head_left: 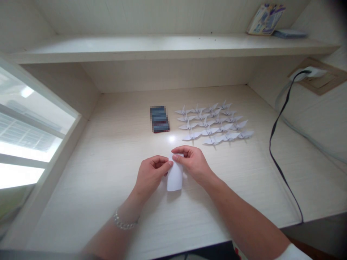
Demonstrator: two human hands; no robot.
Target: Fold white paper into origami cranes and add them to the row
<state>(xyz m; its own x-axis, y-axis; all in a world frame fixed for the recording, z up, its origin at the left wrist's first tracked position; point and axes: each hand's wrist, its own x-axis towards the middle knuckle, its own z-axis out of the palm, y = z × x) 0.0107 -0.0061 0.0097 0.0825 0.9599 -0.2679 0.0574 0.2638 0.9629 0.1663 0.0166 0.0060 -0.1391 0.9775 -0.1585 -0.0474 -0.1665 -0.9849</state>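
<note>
A white sheet of paper, narrow and apparently folded, is held just above the desk between both hands. My left hand pinches its left edge with thumb and fingers. At the upper right part of the sheet, my right hand grips it, thumb in front and fingers partly behind. The paper's lower end hangs free and curves slightly. Beyond my right hand, several white paper cranes stand on the desk in rows. Whatever part of the sheet lies behind the fingers is hidden.
A dark, blurred-out rectangular item lies left of the cranes. A black cable runs from a wall socket down the right side of the desk. Overhead, a shelf holds a small box. A window is at left.
</note>
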